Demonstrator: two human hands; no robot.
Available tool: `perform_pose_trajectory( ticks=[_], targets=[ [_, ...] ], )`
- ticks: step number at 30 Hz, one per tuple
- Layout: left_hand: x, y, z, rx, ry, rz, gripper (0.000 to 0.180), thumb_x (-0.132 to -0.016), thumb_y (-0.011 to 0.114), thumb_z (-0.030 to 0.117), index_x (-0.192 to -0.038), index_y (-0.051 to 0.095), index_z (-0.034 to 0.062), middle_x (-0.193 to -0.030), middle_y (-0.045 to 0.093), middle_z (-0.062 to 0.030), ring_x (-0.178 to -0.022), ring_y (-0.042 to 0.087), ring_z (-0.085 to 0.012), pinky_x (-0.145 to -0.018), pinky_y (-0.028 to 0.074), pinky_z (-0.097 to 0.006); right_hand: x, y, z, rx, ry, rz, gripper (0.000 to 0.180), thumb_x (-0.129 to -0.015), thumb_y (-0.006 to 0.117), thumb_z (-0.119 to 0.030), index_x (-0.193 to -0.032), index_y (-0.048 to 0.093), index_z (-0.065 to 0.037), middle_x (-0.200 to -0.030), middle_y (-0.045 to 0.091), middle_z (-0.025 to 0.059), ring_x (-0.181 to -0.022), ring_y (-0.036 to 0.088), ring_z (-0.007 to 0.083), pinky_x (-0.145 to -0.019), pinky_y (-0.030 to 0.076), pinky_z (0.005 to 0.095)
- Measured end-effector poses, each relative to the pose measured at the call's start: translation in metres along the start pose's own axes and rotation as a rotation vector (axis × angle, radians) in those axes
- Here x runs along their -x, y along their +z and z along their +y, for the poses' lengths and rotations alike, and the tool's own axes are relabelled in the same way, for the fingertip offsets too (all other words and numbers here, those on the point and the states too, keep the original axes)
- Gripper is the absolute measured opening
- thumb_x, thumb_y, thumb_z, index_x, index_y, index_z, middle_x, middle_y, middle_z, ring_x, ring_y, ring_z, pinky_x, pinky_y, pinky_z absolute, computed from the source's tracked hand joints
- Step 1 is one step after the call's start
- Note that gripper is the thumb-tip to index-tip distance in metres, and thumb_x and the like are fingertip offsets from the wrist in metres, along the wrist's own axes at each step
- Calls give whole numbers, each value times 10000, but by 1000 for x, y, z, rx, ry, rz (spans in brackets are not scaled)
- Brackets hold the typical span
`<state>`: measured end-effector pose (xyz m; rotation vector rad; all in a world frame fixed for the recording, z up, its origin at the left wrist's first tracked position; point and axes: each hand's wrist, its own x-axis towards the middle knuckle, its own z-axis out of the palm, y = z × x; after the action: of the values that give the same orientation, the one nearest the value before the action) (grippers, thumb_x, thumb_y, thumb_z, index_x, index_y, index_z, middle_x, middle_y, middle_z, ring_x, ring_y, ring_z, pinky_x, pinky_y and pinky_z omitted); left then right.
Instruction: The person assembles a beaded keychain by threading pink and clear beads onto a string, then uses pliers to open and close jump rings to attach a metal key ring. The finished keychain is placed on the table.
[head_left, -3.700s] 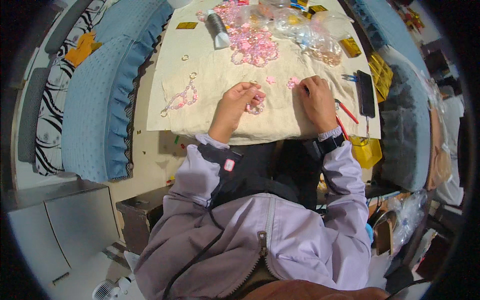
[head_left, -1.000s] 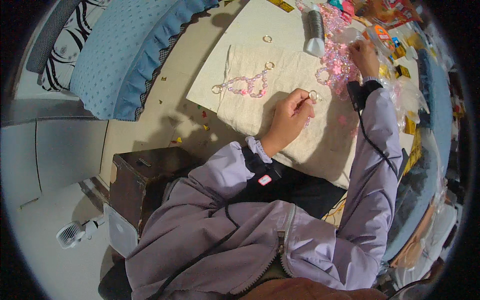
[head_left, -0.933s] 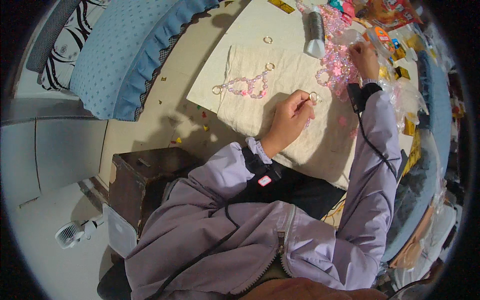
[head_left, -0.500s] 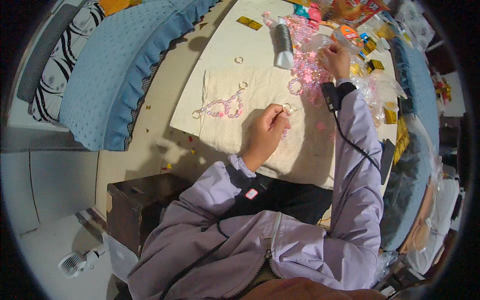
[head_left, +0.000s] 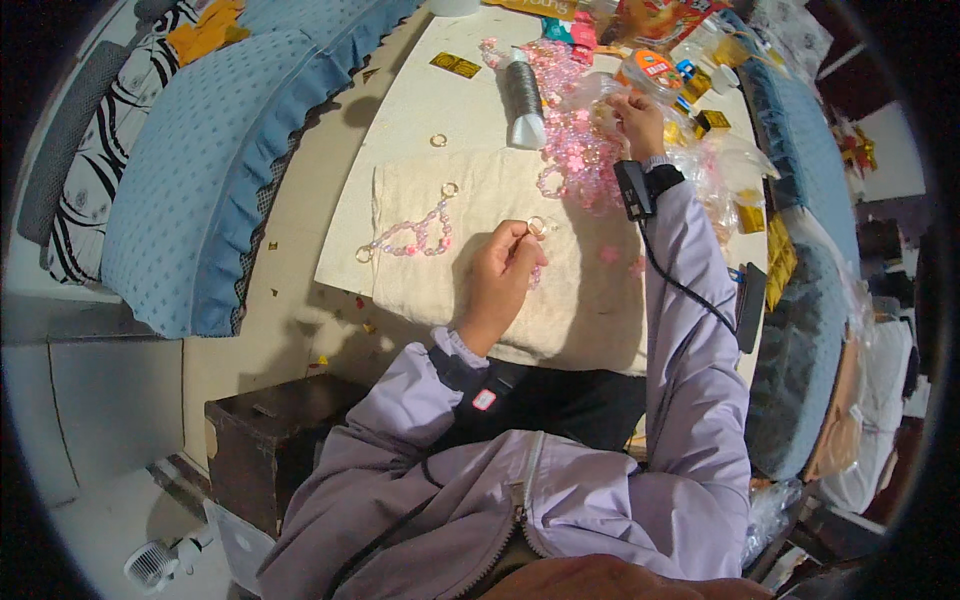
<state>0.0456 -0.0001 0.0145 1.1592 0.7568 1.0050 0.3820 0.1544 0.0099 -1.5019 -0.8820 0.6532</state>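
Observation:
My left hand (head_left: pixel 497 283) is over the beige cloth (head_left: pixel 420 292), finger and thumb pinching a gold ring (head_left: pixel 537 224). A short string of pink beads (head_left: pixel 536 277) hangs beside those fingers, partly covered by them. Farther off to the right, my right hand (head_left: pixel 642 124) reaches to a clear plastic bag (head_left: pixel 592 92) at the edge of the pink and lilac bead pile (head_left: pixel 580 142). Its fingers are closed together; what they hold is too small to tell. On the cloth's left lies a beaded strap (head_left: pixel 425 245) with a gold ring at each end.
A grey thread spool (head_left: pixel 522 98) lies left of the beads. One loose gold ring (head_left: pixel 439 140) and a gold-black card (head_left: pixel 455 65) rest on the white table (head_left: pixel 350 205). An orange-lidded tub (head_left: pixel 652 72) and crumpled plastic bags (head_left: pixel 735 170) crowd the right side.
The whole view has shifted, so the table sits slightly farther left. My left hand keeps its pinch on the gold ring, and my right hand stays by the plastic bag.

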Motion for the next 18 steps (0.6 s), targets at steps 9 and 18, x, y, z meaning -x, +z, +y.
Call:
perform_pose_trajectory(
  ticks=[9,18],
  targets=[
    [0,0,1,42,11,22,161,-1058,526,162,-1058,629,38,-793,651,-11,-600,477,-25,-544,399,-190,108,-30,-65,29,78,-357,149,-991,672,-244,-985,720,-103,-925,712,-20,-808,607,58,-716,477,217],
    [-4,2,5,32,16,8,137,-1031,546,145,-1034,622,31,-817,661,-13,-676,522,-36,-583,422,-209,234,-12,-77,424,-98,-337,169,-990,677,-166,-1055,707,-13,-840,665,-28,-697,570,54,-616,464,239]
  ],
)
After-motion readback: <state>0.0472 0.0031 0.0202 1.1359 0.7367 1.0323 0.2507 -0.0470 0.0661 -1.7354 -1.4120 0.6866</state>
